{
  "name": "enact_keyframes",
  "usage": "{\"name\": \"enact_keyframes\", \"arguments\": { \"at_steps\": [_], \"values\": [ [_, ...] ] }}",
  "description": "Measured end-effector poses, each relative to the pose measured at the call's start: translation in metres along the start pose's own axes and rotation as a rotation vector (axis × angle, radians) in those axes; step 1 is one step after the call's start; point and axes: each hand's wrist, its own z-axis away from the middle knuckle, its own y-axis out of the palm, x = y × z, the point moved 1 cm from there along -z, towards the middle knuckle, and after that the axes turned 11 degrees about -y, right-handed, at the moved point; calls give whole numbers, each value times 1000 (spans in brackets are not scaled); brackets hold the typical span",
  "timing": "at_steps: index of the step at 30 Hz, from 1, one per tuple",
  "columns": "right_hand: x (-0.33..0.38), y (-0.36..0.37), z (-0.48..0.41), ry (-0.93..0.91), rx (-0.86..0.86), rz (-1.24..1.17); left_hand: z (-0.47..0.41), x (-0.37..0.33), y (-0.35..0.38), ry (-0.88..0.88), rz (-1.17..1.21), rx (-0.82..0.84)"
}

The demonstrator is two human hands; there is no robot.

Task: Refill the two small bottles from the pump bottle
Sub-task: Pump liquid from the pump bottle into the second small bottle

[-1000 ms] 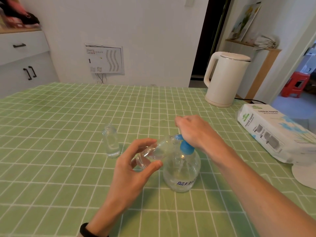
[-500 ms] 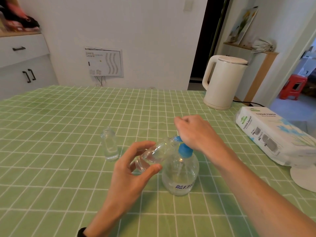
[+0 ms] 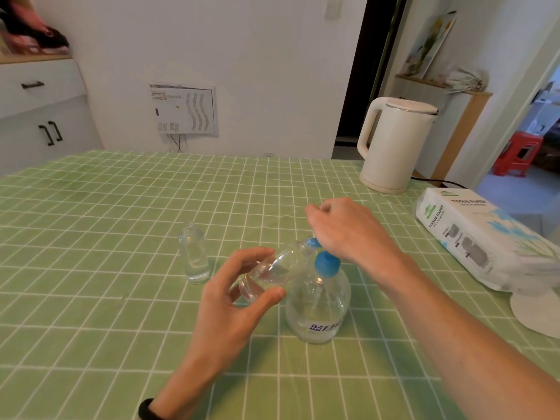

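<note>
Far left, at nine o'clock from the table's (image 3: 91, 207) back edge, is a white cabinet (image 3: 36, 110).

On the green checked table, at ten o'clock from the pump bottle (image 3: 318, 307), stands one small bottle (image 3: 194, 256). It is upright and has no lid. A little clear liquid sits at its bottom. Nothing touches it.

Next comes my left hand (image 3: 239, 298). My thumb and fingers curl around the second small bottle (image 3: 272, 268) and hold it up off the table. This bottle is tipped on its side. Its open mouth points to two o'clock and meets the blue spout. There is some clear liquid inside it.

The pump bottle stands on the table just right of my left hand. It is round and clear, and partly filled. Its blue pump top (image 3: 325, 263) sticks up.

My right hand (image 3: 342, 228) sits on the pump top with the fingers curled over it. The very top of the pump is hidden under my hand.

At one o'clock from the pump bottle, well apart, stands a white kettle (image 3: 394, 147). At three o'clock lies a pack of tissue paper (image 3: 472, 234) near the table's right edge.
</note>
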Motion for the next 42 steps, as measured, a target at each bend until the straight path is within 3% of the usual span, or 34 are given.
{"name": "enact_keyframes", "arguments": {
  "at_steps": [8,18,26,37,42],
  "values": [
    [-7,11,2,56,79,-93,0,3,-1,-22,-24,-2],
    [3,-2,2,3,-9,34,1,1,1,-16,-19,-2],
    [-3,10,3,78,79,-69,-1,4,-2,-10,-36,-1],
    [5,0,2,44,17,17,0,1,0,10,0,-5],
    [-1,8,2,77,60,-83,-1,4,0,-5,-10,-3]
  ]
}}
